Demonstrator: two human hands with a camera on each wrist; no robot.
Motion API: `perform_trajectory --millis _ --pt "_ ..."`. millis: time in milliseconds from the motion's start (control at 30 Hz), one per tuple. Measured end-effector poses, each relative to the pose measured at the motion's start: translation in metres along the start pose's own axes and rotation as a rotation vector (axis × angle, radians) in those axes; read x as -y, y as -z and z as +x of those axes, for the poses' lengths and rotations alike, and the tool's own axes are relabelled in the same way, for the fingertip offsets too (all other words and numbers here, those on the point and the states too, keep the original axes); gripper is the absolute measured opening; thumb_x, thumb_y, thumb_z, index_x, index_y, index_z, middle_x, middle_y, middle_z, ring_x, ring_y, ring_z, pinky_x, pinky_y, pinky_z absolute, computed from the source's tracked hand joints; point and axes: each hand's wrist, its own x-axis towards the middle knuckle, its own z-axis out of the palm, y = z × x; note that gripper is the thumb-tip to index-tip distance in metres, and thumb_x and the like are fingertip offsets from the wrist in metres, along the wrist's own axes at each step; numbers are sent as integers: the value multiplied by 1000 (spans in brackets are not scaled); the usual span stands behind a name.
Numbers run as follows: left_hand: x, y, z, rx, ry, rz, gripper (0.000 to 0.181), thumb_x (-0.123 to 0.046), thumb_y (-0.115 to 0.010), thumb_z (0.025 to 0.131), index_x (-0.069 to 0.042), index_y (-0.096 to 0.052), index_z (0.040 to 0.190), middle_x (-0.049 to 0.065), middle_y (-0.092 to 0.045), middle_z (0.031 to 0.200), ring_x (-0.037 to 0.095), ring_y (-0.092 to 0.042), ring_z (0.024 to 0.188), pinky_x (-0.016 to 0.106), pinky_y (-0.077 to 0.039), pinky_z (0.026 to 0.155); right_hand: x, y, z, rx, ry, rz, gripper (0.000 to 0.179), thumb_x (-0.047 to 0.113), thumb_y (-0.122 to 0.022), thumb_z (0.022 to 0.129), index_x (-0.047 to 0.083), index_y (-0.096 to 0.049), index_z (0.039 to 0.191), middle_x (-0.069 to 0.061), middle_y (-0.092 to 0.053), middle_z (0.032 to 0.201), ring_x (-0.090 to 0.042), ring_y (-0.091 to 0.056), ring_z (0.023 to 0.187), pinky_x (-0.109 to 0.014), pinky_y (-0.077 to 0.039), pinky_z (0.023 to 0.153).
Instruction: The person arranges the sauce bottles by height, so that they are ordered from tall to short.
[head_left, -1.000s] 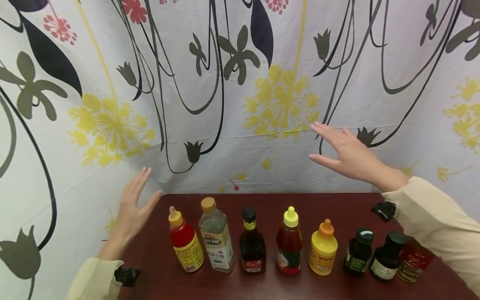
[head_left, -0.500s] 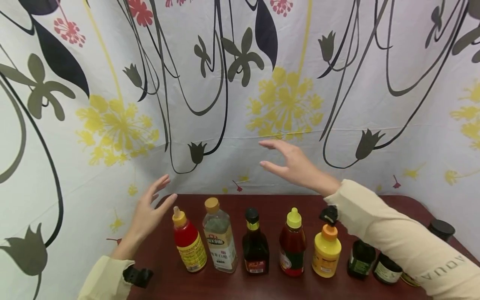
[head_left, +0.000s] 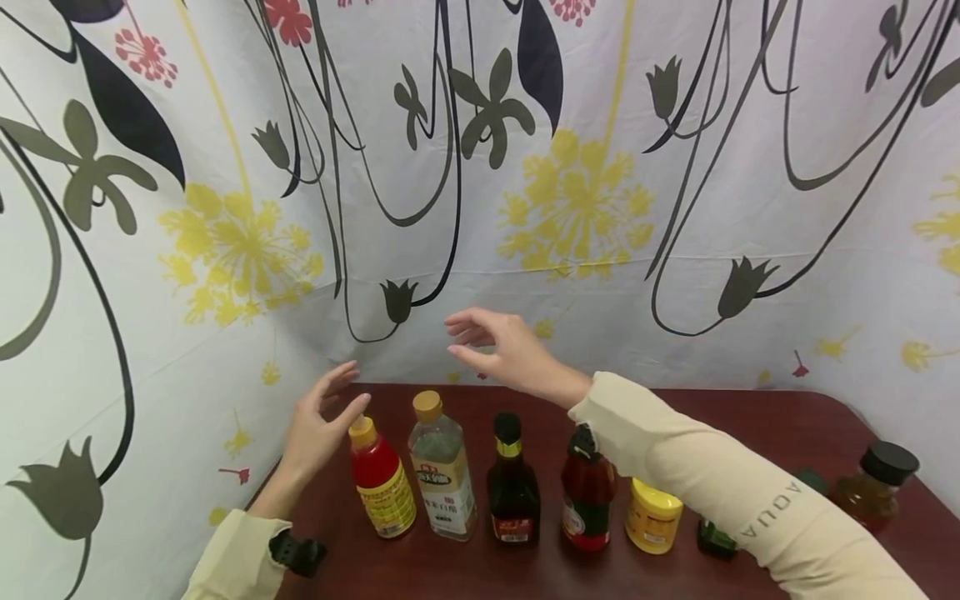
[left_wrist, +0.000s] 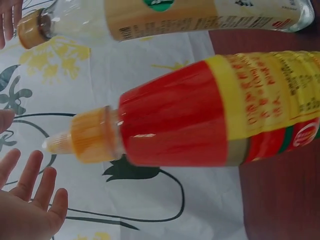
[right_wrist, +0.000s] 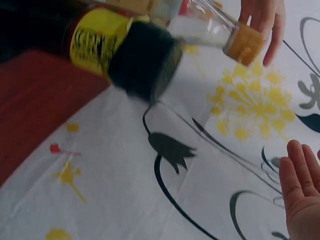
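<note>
A red squeeze bottle point(head_left: 380, 477) with a yellow label and an orange nozzle cap stands at the left end of a row. My left hand point(head_left: 315, 429) is beside its nozzle, thumb and fingers spread, gripping nothing; whether the thumb touches the tip cannot be told. To its right stands a clear bottle point(head_left: 442, 479) with an orange-brown cap, then a dark sauce bottle point(head_left: 513, 504) with a black cap point(right_wrist: 145, 62). Above and behind these two, my right hand point(head_left: 517, 354) hovers with loosely bent fingers, holding nothing.
Further right are a dark red sauce bottle point(head_left: 587, 504), its top behind my right wrist, a yellow bottle point(head_left: 652, 518), and a green-labelled jar point(head_left: 716, 537). My sleeve partly hides a black-lidded jar point(head_left: 873, 487). A patterned cloth point(head_left: 570, 208) hangs behind the dark red-brown table point(head_left: 765, 417).
My right hand has swept left and down, from the right side to near the clear bottle. My left hand has shifted right and lower, toward the red squeeze bottle's nozzle.
</note>
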Motion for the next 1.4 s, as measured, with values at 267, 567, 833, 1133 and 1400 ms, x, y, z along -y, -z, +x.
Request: perform_trajectory --millis 267,567,833,1133,1400 --pt "11 -11 -11 48 71 -55 45 -18 -61 85 -12 -46 127 12 -53 118 24 -48 108 43 -37 92 -8 -31 2 145 -80 16 37 18 -59 86 6 -50 120 -8 -57 112 -16 -57 96 -23 -45 81" --pt "0 -13 -15 127 141 -13 38 -17 -60 85 -7 -51 120 14 -57 109 29 -47 108 52 -36 89 -11 -48 -1 353 -126 -72 39 25 -62 84 8 -54 118 -3 -60 110 -10 -57 93 -20 -45 77" --pt "23 -16 -17 132 134 -52 26 -20 -61 85 -7 -60 107 8 -64 99 15 -58 93 28 -47 77 -11 -53 0 403 -90 -127 34 24 -67 79 11 -60 110 3 -60 96 -4 -53 75 -19 -44 63" --pt "75 -31 -21 -13 -37 -216 16 -20 -65 81 -8 -66 91 8 -65 94 17 -61 86 26 -50 70 -10 -53 3 421 -87 -167 35 23 -70 76 12 -62 108 4 -61 95 -3 -53 75 -18 -44 62" --pt "104 -35 -17 -38 -123 -286 17 -12 -68 77 -8 -67 94 8 -65 93 18 -62 83 28 -52 64 -11 -52 10 454 -56 -157 29 21 -71 75 12 -65 102 6 -62 87 -2 -53 68 -18 -45 60"
